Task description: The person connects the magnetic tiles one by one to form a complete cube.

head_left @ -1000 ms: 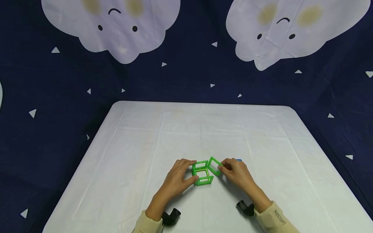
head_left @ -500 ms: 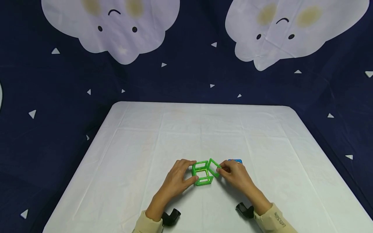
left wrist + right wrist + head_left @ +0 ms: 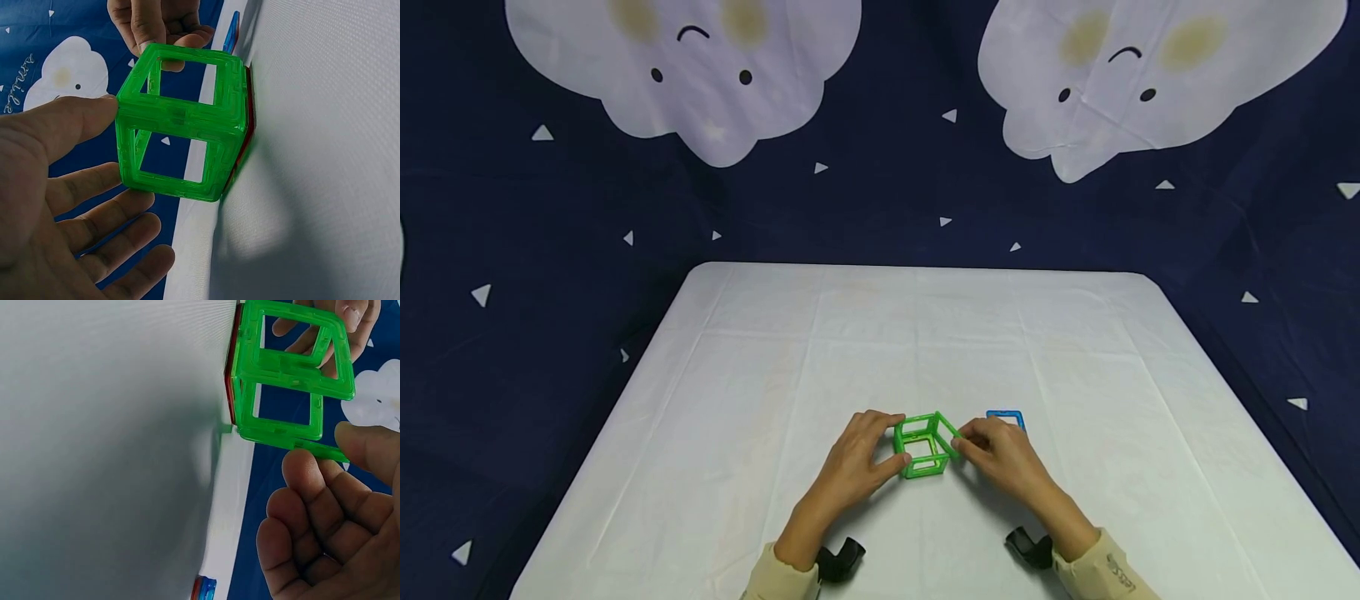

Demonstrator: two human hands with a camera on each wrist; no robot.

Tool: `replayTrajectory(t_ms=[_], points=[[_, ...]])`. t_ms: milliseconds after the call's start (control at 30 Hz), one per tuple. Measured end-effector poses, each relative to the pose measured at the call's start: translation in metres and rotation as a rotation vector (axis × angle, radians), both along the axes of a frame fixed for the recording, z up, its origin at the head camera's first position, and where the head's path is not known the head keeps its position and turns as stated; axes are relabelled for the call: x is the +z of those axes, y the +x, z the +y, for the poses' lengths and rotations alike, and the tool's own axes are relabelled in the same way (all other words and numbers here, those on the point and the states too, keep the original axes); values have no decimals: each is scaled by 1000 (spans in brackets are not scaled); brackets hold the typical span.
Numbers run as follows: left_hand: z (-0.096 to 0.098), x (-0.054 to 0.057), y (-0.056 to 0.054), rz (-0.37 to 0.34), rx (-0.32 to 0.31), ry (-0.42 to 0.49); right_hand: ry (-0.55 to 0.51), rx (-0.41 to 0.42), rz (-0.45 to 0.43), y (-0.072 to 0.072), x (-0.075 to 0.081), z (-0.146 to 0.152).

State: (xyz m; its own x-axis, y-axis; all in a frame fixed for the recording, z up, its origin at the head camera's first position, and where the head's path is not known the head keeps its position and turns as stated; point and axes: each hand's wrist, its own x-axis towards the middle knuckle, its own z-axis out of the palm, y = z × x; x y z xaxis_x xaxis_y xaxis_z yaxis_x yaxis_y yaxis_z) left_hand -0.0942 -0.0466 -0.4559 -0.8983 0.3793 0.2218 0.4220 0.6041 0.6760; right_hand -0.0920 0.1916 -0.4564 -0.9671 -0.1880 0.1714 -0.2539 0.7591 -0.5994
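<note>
A box of green square magnetic tiles stands near the front of the table, with a red layer along its base in the wrist views. My left hand holds the box at its left side, thumb toward the near corner and a finger at the far one. On the right, my right hand pinches a green square magnetic tile between thumb and index finger. That tile stands upright at the box's right side, its far edge against the back tile. Fingers partly hide its near edge.
A blue magnetic tile lies just behind my right hand, partly covered by it. White cloth covers the table. Dark blue cloth with clouds hangs behind. Black wrist mounts sit below both hands.
My right hand has moved slightly left and toward the front, swinging the pinched green tile against the box's right side. More of the blue tile shows. My left hand has stayed in place.
</note>
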Motion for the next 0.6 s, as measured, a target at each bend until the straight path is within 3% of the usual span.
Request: replayTrajectory(t_ms=[600], points=[[0, -1, 1, 42, 0, 8, -17, 36, -33, 5, -2, -2]])
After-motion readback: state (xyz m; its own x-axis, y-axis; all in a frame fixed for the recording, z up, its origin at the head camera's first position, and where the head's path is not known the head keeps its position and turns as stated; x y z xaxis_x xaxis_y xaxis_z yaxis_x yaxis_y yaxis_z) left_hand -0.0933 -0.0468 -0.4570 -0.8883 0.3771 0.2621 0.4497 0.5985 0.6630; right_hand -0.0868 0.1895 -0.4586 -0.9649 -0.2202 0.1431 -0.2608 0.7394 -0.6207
